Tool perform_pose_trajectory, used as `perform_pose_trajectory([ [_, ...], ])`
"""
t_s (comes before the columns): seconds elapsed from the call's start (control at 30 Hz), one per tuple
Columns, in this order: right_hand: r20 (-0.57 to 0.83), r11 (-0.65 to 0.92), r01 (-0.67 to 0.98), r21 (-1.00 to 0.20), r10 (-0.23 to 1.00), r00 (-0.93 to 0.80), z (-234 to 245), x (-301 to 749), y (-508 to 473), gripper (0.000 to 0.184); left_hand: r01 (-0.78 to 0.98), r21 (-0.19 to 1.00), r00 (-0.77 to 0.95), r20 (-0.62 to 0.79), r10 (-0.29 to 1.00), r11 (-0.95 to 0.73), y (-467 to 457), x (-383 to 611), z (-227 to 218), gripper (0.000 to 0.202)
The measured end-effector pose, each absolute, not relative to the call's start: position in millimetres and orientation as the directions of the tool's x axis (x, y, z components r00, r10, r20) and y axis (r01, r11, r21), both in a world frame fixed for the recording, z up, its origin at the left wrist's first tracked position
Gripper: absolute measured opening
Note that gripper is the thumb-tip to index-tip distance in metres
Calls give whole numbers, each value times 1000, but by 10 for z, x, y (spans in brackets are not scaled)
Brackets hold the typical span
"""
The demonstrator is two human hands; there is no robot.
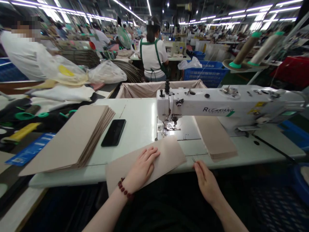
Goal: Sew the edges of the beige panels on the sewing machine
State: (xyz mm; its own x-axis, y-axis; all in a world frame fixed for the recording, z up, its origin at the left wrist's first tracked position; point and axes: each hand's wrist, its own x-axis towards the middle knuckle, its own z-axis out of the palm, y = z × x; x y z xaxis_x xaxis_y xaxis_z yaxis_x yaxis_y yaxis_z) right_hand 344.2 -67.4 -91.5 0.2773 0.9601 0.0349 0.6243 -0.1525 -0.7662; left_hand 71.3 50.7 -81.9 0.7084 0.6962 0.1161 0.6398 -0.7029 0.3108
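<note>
My left hand (143,166), with a dark red bead bracelet at the wrist, lies flat on a beige fabric panel (170,153). That panel rests slantwise over the table's front edge, its far side close to the sewing machine's presser foot (172,127). Between the closed fingers of my right hand (205,178) is a small metal tool with a thin tip (193,159); the rest of it is hidden, so I cannot tell its exact kind. This hand is just right of the panel, apart from it. A stack of narrow beige pieces (216,137) lies beyond it.
The white sewing machine (205,103) spans the table's right side. On the left lie a tall stack of beige panels (70,135) and a black phone (113,132). A cloth-lined bin (140,89) stands behind the table. Ahead, a person (152,54) sits facing away.
</note>
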Motion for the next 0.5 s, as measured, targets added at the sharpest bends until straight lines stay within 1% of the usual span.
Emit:
perform_pose_trajectory([
  [0.1, -19, -189, 627, -756, 963, 268, -1032, 3435, -844, 23, 593, 330, 752, 102, 652, -735, 582, 801, -755, 44],
  [0.17, -32, -200, 673, -712, 967, 253, -1116, 3421, -924, 20, 583, 334, 760, 99, 642, -741, 604, 822, -750, 43],
  [0.3, 2, -193, 767, -612, 969, 246, -1233, 3397, -977, 19, 587, 326, 757, 107, 645, -742, 606, 817, -783, 41],
  [0.5, 60, -158, 814, -559, 972, 229, -1220, 3368, -920, 22, 596, 309, 751, 114, 651, -741, 587, 826, -741, 41],
])
